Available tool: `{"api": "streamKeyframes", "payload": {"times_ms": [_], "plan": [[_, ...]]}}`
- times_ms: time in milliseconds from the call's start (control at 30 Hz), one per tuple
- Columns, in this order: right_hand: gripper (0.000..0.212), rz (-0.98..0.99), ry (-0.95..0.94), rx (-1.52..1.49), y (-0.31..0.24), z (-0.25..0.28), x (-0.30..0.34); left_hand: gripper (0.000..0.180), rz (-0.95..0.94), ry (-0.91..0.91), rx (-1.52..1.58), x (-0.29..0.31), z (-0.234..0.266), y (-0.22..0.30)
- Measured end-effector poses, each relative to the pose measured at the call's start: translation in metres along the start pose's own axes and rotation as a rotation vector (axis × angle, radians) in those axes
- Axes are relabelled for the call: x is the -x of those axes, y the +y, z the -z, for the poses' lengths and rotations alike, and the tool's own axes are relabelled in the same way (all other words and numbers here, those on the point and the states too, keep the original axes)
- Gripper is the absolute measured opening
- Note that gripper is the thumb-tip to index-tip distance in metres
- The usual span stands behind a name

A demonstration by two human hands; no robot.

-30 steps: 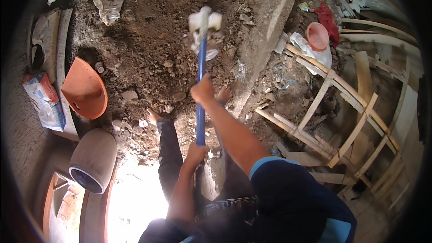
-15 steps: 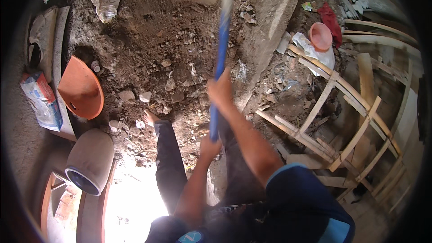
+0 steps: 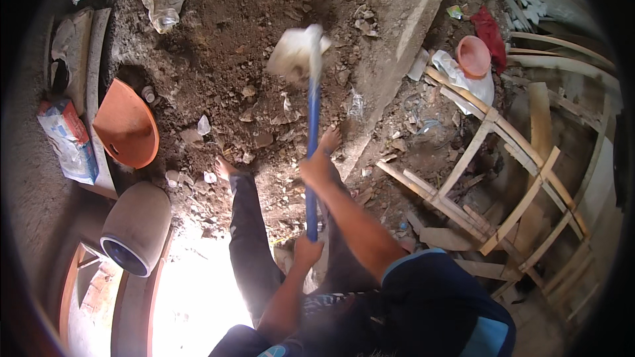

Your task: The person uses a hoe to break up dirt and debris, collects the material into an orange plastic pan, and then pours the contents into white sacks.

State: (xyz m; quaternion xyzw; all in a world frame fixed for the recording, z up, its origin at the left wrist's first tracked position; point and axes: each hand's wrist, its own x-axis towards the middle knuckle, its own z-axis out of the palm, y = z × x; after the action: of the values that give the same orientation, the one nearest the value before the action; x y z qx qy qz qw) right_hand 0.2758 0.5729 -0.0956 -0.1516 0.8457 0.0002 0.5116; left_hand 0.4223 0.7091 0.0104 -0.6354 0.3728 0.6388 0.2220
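Observation:
Both my hands grip the blue handle of a hoe [image 3: 313, 119], which points away from me. My left hand [image 3: 307, 251] is wrapped round the handle's near end, close to my legs. Farther up, my right hand [image 3: 317, 168] is closed round it too. At the far end the broad, pale, dirt-smeared hoe blade [image 3: 289, 56] is blurred by motion. It hangs over or touches the loose brown soil [image 3: 225, 66]; I cannot tell which. Stones and scraps lie in the soil around the blade and my bare feet [image 3: 331, 139].
An orange dustpan-like scoop [image 3: 127, 125], a printed sack [image 3: 67, 142] and a rounded container [image 3: 137, 228] stand at the left. At the right are a wooden lattice frame [image 3: 493, 116], a pink bowl [image 3: 473, 57] and a red cloth [image 3: 489, 38]. A crumpled bag [image 3: 163, 3] lies at the far left.
The hoe blade has come down and back toward me from the far edge. Both hands have moved nearer my body with the handle.

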Motion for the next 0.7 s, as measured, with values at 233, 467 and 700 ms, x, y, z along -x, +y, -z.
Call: {"api": "streamKeyframes", "payload": {"times_ms": [233,467,700], "plan": [[0.040,0.061,0.082,-0.198,-0.008,0.022,0.060,0.035,-0.110,0.107,0.103,0.012,-0.024,-0.033],[0.037,0.330,0.412,-0.560,-0.115,0.112,-0.112,0.032,-0.381,0.185,-0.027,-0.197,0.032,0.129],[0.054,0.043,0.219,-0.055,0.078,-0.025,-0.107,0.034,-0.044,-0.104,-0.220,-0.063,-0.030,-0.008]]}}
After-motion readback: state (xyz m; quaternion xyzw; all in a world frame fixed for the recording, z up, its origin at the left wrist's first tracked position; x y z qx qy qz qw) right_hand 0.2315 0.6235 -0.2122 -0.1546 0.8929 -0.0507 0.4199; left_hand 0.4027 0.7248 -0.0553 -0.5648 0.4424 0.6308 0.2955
